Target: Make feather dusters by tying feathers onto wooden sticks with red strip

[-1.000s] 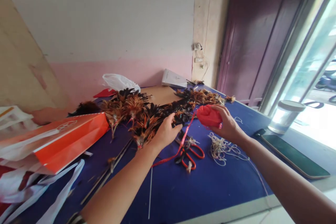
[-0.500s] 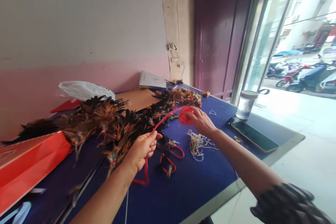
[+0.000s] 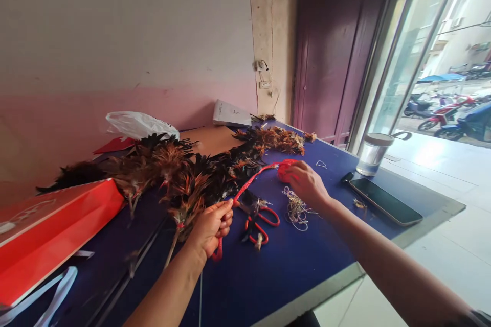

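Between my two hands runs a strand of red plastic twine (image 3: 251, 180). My left hand (image 3: 215, 225) pinches it, and a short loop of it hangs below the fist. In my right hand (image 3: 307, 183) is the red twine ball (image 3: 286, 169), gripped by the fingers above the blue table. Scissors with red-and-black handles (image 3: 263, 227) lie just right of my left hand. A tangle of pale string (image 3: 297, 208) rests below my right hand. Bundles of brown and black feathers (image 3: 187, 184) spread behind and left of my left hand.
An orange-red paper bag (image 3: 72, 230) lies at the left. A white plastic bag (image 3: 141, 125), a sheet of cardboard (image 3: 210, 140) and a white box (image 3: 230, 114) sit along the wall. At right are a phone (image 3: 385, 202) and a lidded water cup (image 3: 374, 154) near the table edge.
The view has shifted, so the scene sits farther right. My right hand holds the twine ball lower toward the table, and the loop under my left hand is shorter.
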Demonstrator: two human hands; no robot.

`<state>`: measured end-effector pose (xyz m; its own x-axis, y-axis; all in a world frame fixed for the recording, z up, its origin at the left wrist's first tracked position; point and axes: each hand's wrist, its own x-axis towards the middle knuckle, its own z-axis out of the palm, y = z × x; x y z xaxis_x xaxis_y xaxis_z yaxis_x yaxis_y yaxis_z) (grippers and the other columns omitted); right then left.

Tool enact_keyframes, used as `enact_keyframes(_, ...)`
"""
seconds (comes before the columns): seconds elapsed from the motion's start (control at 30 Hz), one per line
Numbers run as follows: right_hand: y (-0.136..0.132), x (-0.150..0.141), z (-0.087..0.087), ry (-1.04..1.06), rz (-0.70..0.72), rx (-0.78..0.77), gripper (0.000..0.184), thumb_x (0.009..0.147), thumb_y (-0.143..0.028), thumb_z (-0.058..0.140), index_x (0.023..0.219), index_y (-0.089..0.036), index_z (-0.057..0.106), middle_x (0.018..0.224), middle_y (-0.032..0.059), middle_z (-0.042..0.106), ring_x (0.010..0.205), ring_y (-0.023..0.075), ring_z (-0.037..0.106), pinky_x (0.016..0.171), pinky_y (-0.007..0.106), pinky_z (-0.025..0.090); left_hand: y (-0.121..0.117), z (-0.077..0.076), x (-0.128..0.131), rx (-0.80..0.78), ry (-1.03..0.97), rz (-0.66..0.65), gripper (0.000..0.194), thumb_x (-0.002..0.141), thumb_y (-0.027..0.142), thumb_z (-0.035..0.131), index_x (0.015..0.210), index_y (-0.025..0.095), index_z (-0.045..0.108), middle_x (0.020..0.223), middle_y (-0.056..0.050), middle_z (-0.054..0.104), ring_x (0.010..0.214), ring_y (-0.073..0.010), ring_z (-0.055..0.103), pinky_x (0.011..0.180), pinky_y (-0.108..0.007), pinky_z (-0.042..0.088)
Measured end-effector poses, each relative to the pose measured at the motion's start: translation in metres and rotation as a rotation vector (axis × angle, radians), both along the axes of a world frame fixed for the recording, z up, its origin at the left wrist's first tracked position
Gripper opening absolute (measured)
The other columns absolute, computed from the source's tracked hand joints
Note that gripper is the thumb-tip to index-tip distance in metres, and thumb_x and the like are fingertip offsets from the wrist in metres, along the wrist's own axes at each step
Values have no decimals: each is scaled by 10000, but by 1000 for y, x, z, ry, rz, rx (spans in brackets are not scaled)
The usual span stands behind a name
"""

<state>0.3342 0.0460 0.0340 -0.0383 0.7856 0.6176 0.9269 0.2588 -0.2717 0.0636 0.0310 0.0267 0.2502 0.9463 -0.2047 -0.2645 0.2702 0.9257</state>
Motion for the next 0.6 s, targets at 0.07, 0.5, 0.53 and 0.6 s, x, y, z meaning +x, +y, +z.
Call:
enact_keyframes(0.07, -26, -27, -1, -92, 135, -146, 244, 835, -213, 406, 964, -205, 614, 961, 60, 611, 875, 176, 570, 759, 267, 435, 0, 3, -3, 5, -24, 8, 221, 661, 294, 675, 742, 105, 594, 501, 77, 355, 367, 0, 233, 332, -122, 101)
enact_keyframes(0.5, -53, -79, -33, -279, 274, -630, 663, 652, -112, 535, 1292, -176, 374, 986, 122, 575, 833, 225, 592, 685, 282, 401, -18, 4, -17, 50, -39, -13, 268, 654, 333, 688, 747, 90, 619, 486, 85, 335, 365, 4, 233, 338, -127, 99)
enact_keyframes(0.53, -60, -73, -33, -274, 262, -651, 708, 632, -84, 523, 1314, -175, 356, 987, 125, 572, 832, 224, 591, 694, 285, 400, -19, 3, -19, 52, -41, -5, 266, 648, 330, 692, 740, 91, 618, 488, 83, 339, 367, 4, 239, 339, -129, 98)
enact_keyframes(0.6, -74, -61, -34, -199, 249, -669, 727, 604, -57, 496, 1310, -183, 374, 943, 106, 586, 833, 220, 586, 710, 291, 399, -19, 0, -20, 56, -53, 6, 259, 638, 320, 699, 730, 92, 616, 496, 78, 351, 375, 3, 255, 341, -131, 98)
